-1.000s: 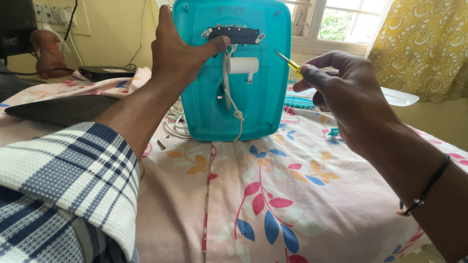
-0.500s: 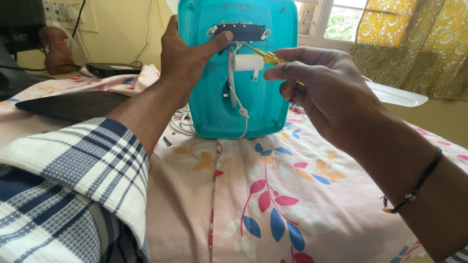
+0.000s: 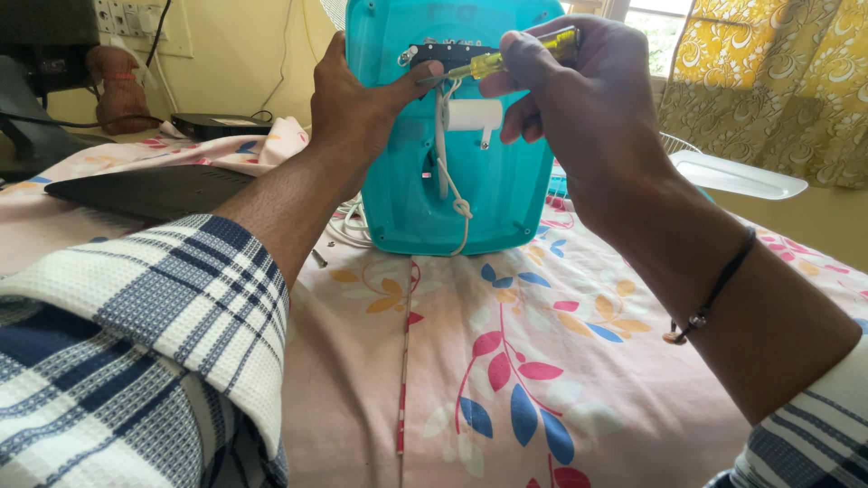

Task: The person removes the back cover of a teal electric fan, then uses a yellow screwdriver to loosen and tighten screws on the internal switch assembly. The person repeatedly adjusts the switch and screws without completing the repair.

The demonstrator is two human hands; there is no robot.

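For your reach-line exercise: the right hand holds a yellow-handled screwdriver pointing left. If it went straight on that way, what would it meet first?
Most likely the dark plate on the teal casing, right beside the left hand's thumb. The screwdriver in the right hand already looks almost there, though depth is unclear.

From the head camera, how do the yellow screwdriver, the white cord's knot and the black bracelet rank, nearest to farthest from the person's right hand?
1. Yellow screwdriver: held in the fingers of the right hand, at the teal housing's top.
2. White cord's knot: below the hand, on the housing's front.
3. Black bracelet: farther down the right forearm.
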